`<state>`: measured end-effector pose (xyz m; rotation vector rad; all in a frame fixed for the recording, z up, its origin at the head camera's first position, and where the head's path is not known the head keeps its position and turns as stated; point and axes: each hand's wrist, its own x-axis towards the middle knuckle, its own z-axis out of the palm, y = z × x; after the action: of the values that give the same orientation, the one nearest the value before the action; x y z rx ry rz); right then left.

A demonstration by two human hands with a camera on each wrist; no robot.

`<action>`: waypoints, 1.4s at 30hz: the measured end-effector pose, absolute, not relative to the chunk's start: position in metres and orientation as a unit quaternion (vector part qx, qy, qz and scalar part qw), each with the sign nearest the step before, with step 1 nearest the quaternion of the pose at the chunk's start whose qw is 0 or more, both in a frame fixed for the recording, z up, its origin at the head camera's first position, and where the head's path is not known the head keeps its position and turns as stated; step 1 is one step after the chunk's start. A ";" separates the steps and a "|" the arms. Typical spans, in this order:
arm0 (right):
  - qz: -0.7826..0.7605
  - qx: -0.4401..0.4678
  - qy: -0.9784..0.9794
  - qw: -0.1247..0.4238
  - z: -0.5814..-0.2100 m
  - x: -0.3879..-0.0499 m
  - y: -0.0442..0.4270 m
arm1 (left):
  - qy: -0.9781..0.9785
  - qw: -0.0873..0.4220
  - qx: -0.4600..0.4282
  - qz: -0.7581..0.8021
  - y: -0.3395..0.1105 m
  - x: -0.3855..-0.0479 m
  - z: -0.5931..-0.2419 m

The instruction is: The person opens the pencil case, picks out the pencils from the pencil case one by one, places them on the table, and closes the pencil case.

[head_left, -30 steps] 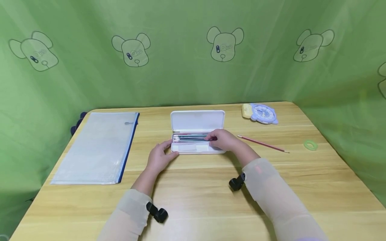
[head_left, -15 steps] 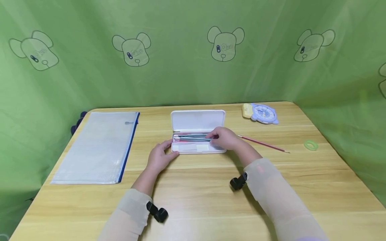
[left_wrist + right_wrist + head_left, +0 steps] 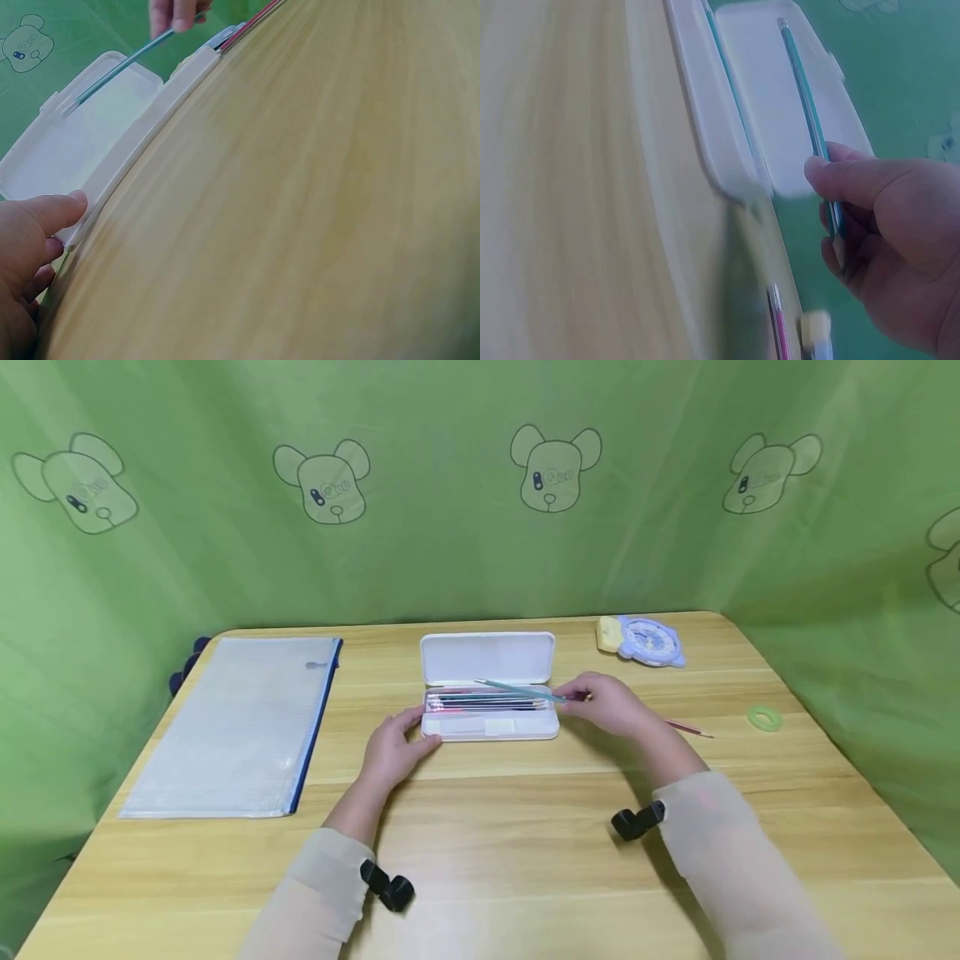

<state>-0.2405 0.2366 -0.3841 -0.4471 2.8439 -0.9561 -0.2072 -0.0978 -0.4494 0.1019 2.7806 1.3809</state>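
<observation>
A white pencil case (image 3: 489,727) lies with its lid up, several pencils inside it. My left hand (image 3: 392,750) rests at its left end, thumb on the front edge; the left wrist view shows that thumb (image 3: 61,212) against the case rim. Above the case's right end, my right hand (image 3: 609,703) pinches a teal pencil (image 3: 517,690) near its sharpened end. In the right wrist view the teal pencil (image 3: 802,86) is held between thumb and fingers, eraser end pointing away over the lid (image 3: 769,60).
A clear zip folder (image 3: 232,727) with a blue edge lies at the left. Behind and right of the case is a blue and yellow clock-shaped item (image 3: 651,642). A red pencil (image 3: 688,727), partly hidden by my right arm, and a green ring (image 3: 764,718) lie at the right.
My right hand has lifted the teal pencil out of the case and moved right, now covering part of the red pencil. The left hand stays at the case's left end.
</observation>
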 end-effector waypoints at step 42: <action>-0.256 -0.009 0.967 0.004 -0.427 -0.189 0.375 | 0.893 0.026 0.022 0.448 -0.097 -0.207 -0.449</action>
<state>-0.1894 0.3748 -0.4271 -0.0275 3.0302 -0.8015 -0.2073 -0.0971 -0.4490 0.0671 2.7609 1.3838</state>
